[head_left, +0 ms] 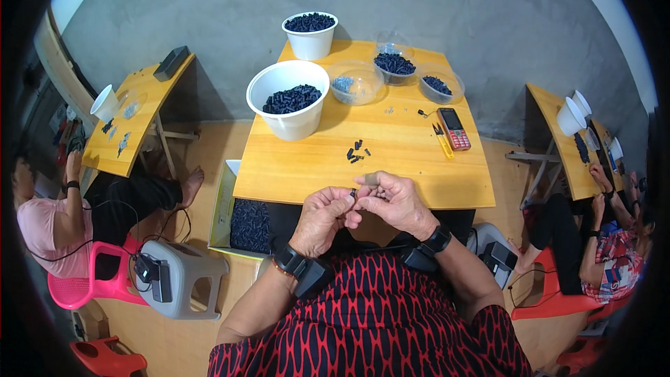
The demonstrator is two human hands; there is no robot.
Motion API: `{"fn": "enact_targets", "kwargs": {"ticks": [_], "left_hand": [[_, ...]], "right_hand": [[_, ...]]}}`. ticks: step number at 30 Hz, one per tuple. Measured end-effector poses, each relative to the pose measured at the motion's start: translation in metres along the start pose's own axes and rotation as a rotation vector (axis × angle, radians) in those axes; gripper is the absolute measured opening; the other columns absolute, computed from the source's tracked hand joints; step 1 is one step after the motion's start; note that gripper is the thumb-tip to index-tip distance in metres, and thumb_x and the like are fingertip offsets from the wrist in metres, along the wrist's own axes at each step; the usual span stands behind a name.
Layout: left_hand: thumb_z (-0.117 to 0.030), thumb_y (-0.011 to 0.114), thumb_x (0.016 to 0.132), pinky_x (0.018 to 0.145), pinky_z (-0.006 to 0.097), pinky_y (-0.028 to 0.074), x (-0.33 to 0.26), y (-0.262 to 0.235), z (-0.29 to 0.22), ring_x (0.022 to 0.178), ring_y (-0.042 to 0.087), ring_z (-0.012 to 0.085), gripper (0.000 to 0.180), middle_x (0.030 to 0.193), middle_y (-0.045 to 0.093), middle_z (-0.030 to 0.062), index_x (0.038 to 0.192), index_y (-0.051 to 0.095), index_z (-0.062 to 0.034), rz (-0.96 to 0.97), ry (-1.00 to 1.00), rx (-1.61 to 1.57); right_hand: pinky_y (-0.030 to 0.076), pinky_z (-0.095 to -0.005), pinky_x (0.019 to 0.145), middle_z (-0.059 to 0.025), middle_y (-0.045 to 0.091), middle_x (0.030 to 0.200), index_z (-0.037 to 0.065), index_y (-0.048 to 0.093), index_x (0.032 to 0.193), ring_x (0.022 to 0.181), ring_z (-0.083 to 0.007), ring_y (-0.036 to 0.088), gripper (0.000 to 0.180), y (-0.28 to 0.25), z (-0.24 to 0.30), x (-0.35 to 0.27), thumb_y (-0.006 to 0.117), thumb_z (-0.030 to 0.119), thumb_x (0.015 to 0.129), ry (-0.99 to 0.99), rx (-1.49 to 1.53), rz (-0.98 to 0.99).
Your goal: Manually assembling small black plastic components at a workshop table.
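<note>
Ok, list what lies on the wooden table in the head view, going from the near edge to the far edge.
Small dark loose parts → red phone → big white bowl of dark parts → clear bowl with grey bits → smaller white bowl of dark parts.

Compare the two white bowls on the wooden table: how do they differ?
The near white bowl looks larger and wider than the far white bowl. The near white bowl stands toward the table's left side, closer to the hands; the far white bowl sits at the back edge by the wall. The near white bowl is partly filled, its inner wall showing; the far white bowl is filled close to its rim. Both hold small dark parts.
</note>
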State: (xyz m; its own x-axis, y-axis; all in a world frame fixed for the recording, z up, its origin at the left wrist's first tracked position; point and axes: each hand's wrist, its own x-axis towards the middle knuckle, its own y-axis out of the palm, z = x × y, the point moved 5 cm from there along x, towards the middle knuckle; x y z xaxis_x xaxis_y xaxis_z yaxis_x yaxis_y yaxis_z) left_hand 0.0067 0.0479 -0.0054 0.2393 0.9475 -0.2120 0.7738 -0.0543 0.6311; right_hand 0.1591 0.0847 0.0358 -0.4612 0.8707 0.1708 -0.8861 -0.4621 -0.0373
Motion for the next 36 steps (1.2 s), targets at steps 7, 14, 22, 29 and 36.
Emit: {"fn": "enact_targets", "kwargs": {"ticks": [7,14,22,29,36], "left_hand": [[-0.009,0.064,0.095,0.07,0.031,0.058,0.001,0.0,0.002,0.078,0.068,0.0158,0.01,0.09,0.07,0.0082,0.099,0.066,0.0,-0.016,0.03,0.03],[-0.01,0.062,0.097,0.074,0.032,0.059,-0.001,0.0,0.005,0.079,0.067,0.0155,0.01,0.09,0.07,0.0076,0.097,0.067,-0.0011,-0.039,-0.026,0.031],[-0.006,0.066,0.095,0.073,0.03,0.057,0.0,-0.001,0.005,0.077,0.065,0.0128,0.006,0.087,0.068,0.0052,0.093,0.066,-0.0014,-0.029,0.129,0.114],[-0.006,0.067,0.095,0.071,0.025,0.053,-0.001,0.0,-0.003,0.075,0.062,0.0103,0.007,0.086,0.068,0.0042,0.092,0.066,-0.0005,-0.098,0.303,0.217],[-0.006,0.066,0.095,0.07,0.026,0.055,-0.001,0.005,-0.005,0.074,0.065,0.0111,0.007,0.084,0.07,0.0065,0.093,0.068,0.0005,-0.097,0.281,0.156]], "right_hand": [[0.055,-0.0283,0.067,-0.0139,0.07,0.093,-0.005,0.064,0.101,0.076,-0.0175,0.069,0.032,0.006,0.028,0.002,0.08,0.007,0.077,-0.226,-0.448,0.058],[0.053,-0.0366,0.061,-0.0164,0.063,0.08,-0.005,0.066,0.092,0.068,-0.0306,0.065,0.021,0.009,0.027,0.0,0.076,0.008,0.078,-0.384,-0.744,0.051],[0.053,-0.0378,0.062,-0.0141,0.062,0.078,-0.001,0.067,0.093,0.068,-0.0308,0.064,0.019,0.018,0.032,-0.002,0.074,0.01,0.079,-0.467,-0.791,0.091],[0.053,-0.0407,0.067,-0.0139,0.061,0.083,-0.001,0.064,0.096,0.075,-0.0323,0.063,0.018,0.023,0.034,-0.001,0.069,0.006,0.08,-0.538,-0.79,0.067],[0.054,-0.0394,0.069,-0.0188,0.065,0.085,-0.003,0.065,0.097,0.077,-0.0355,0.066,0.022,0.014,0.025,0.005,0.072,0.005,0.079,-0.32,-0.535,0.034]]}}
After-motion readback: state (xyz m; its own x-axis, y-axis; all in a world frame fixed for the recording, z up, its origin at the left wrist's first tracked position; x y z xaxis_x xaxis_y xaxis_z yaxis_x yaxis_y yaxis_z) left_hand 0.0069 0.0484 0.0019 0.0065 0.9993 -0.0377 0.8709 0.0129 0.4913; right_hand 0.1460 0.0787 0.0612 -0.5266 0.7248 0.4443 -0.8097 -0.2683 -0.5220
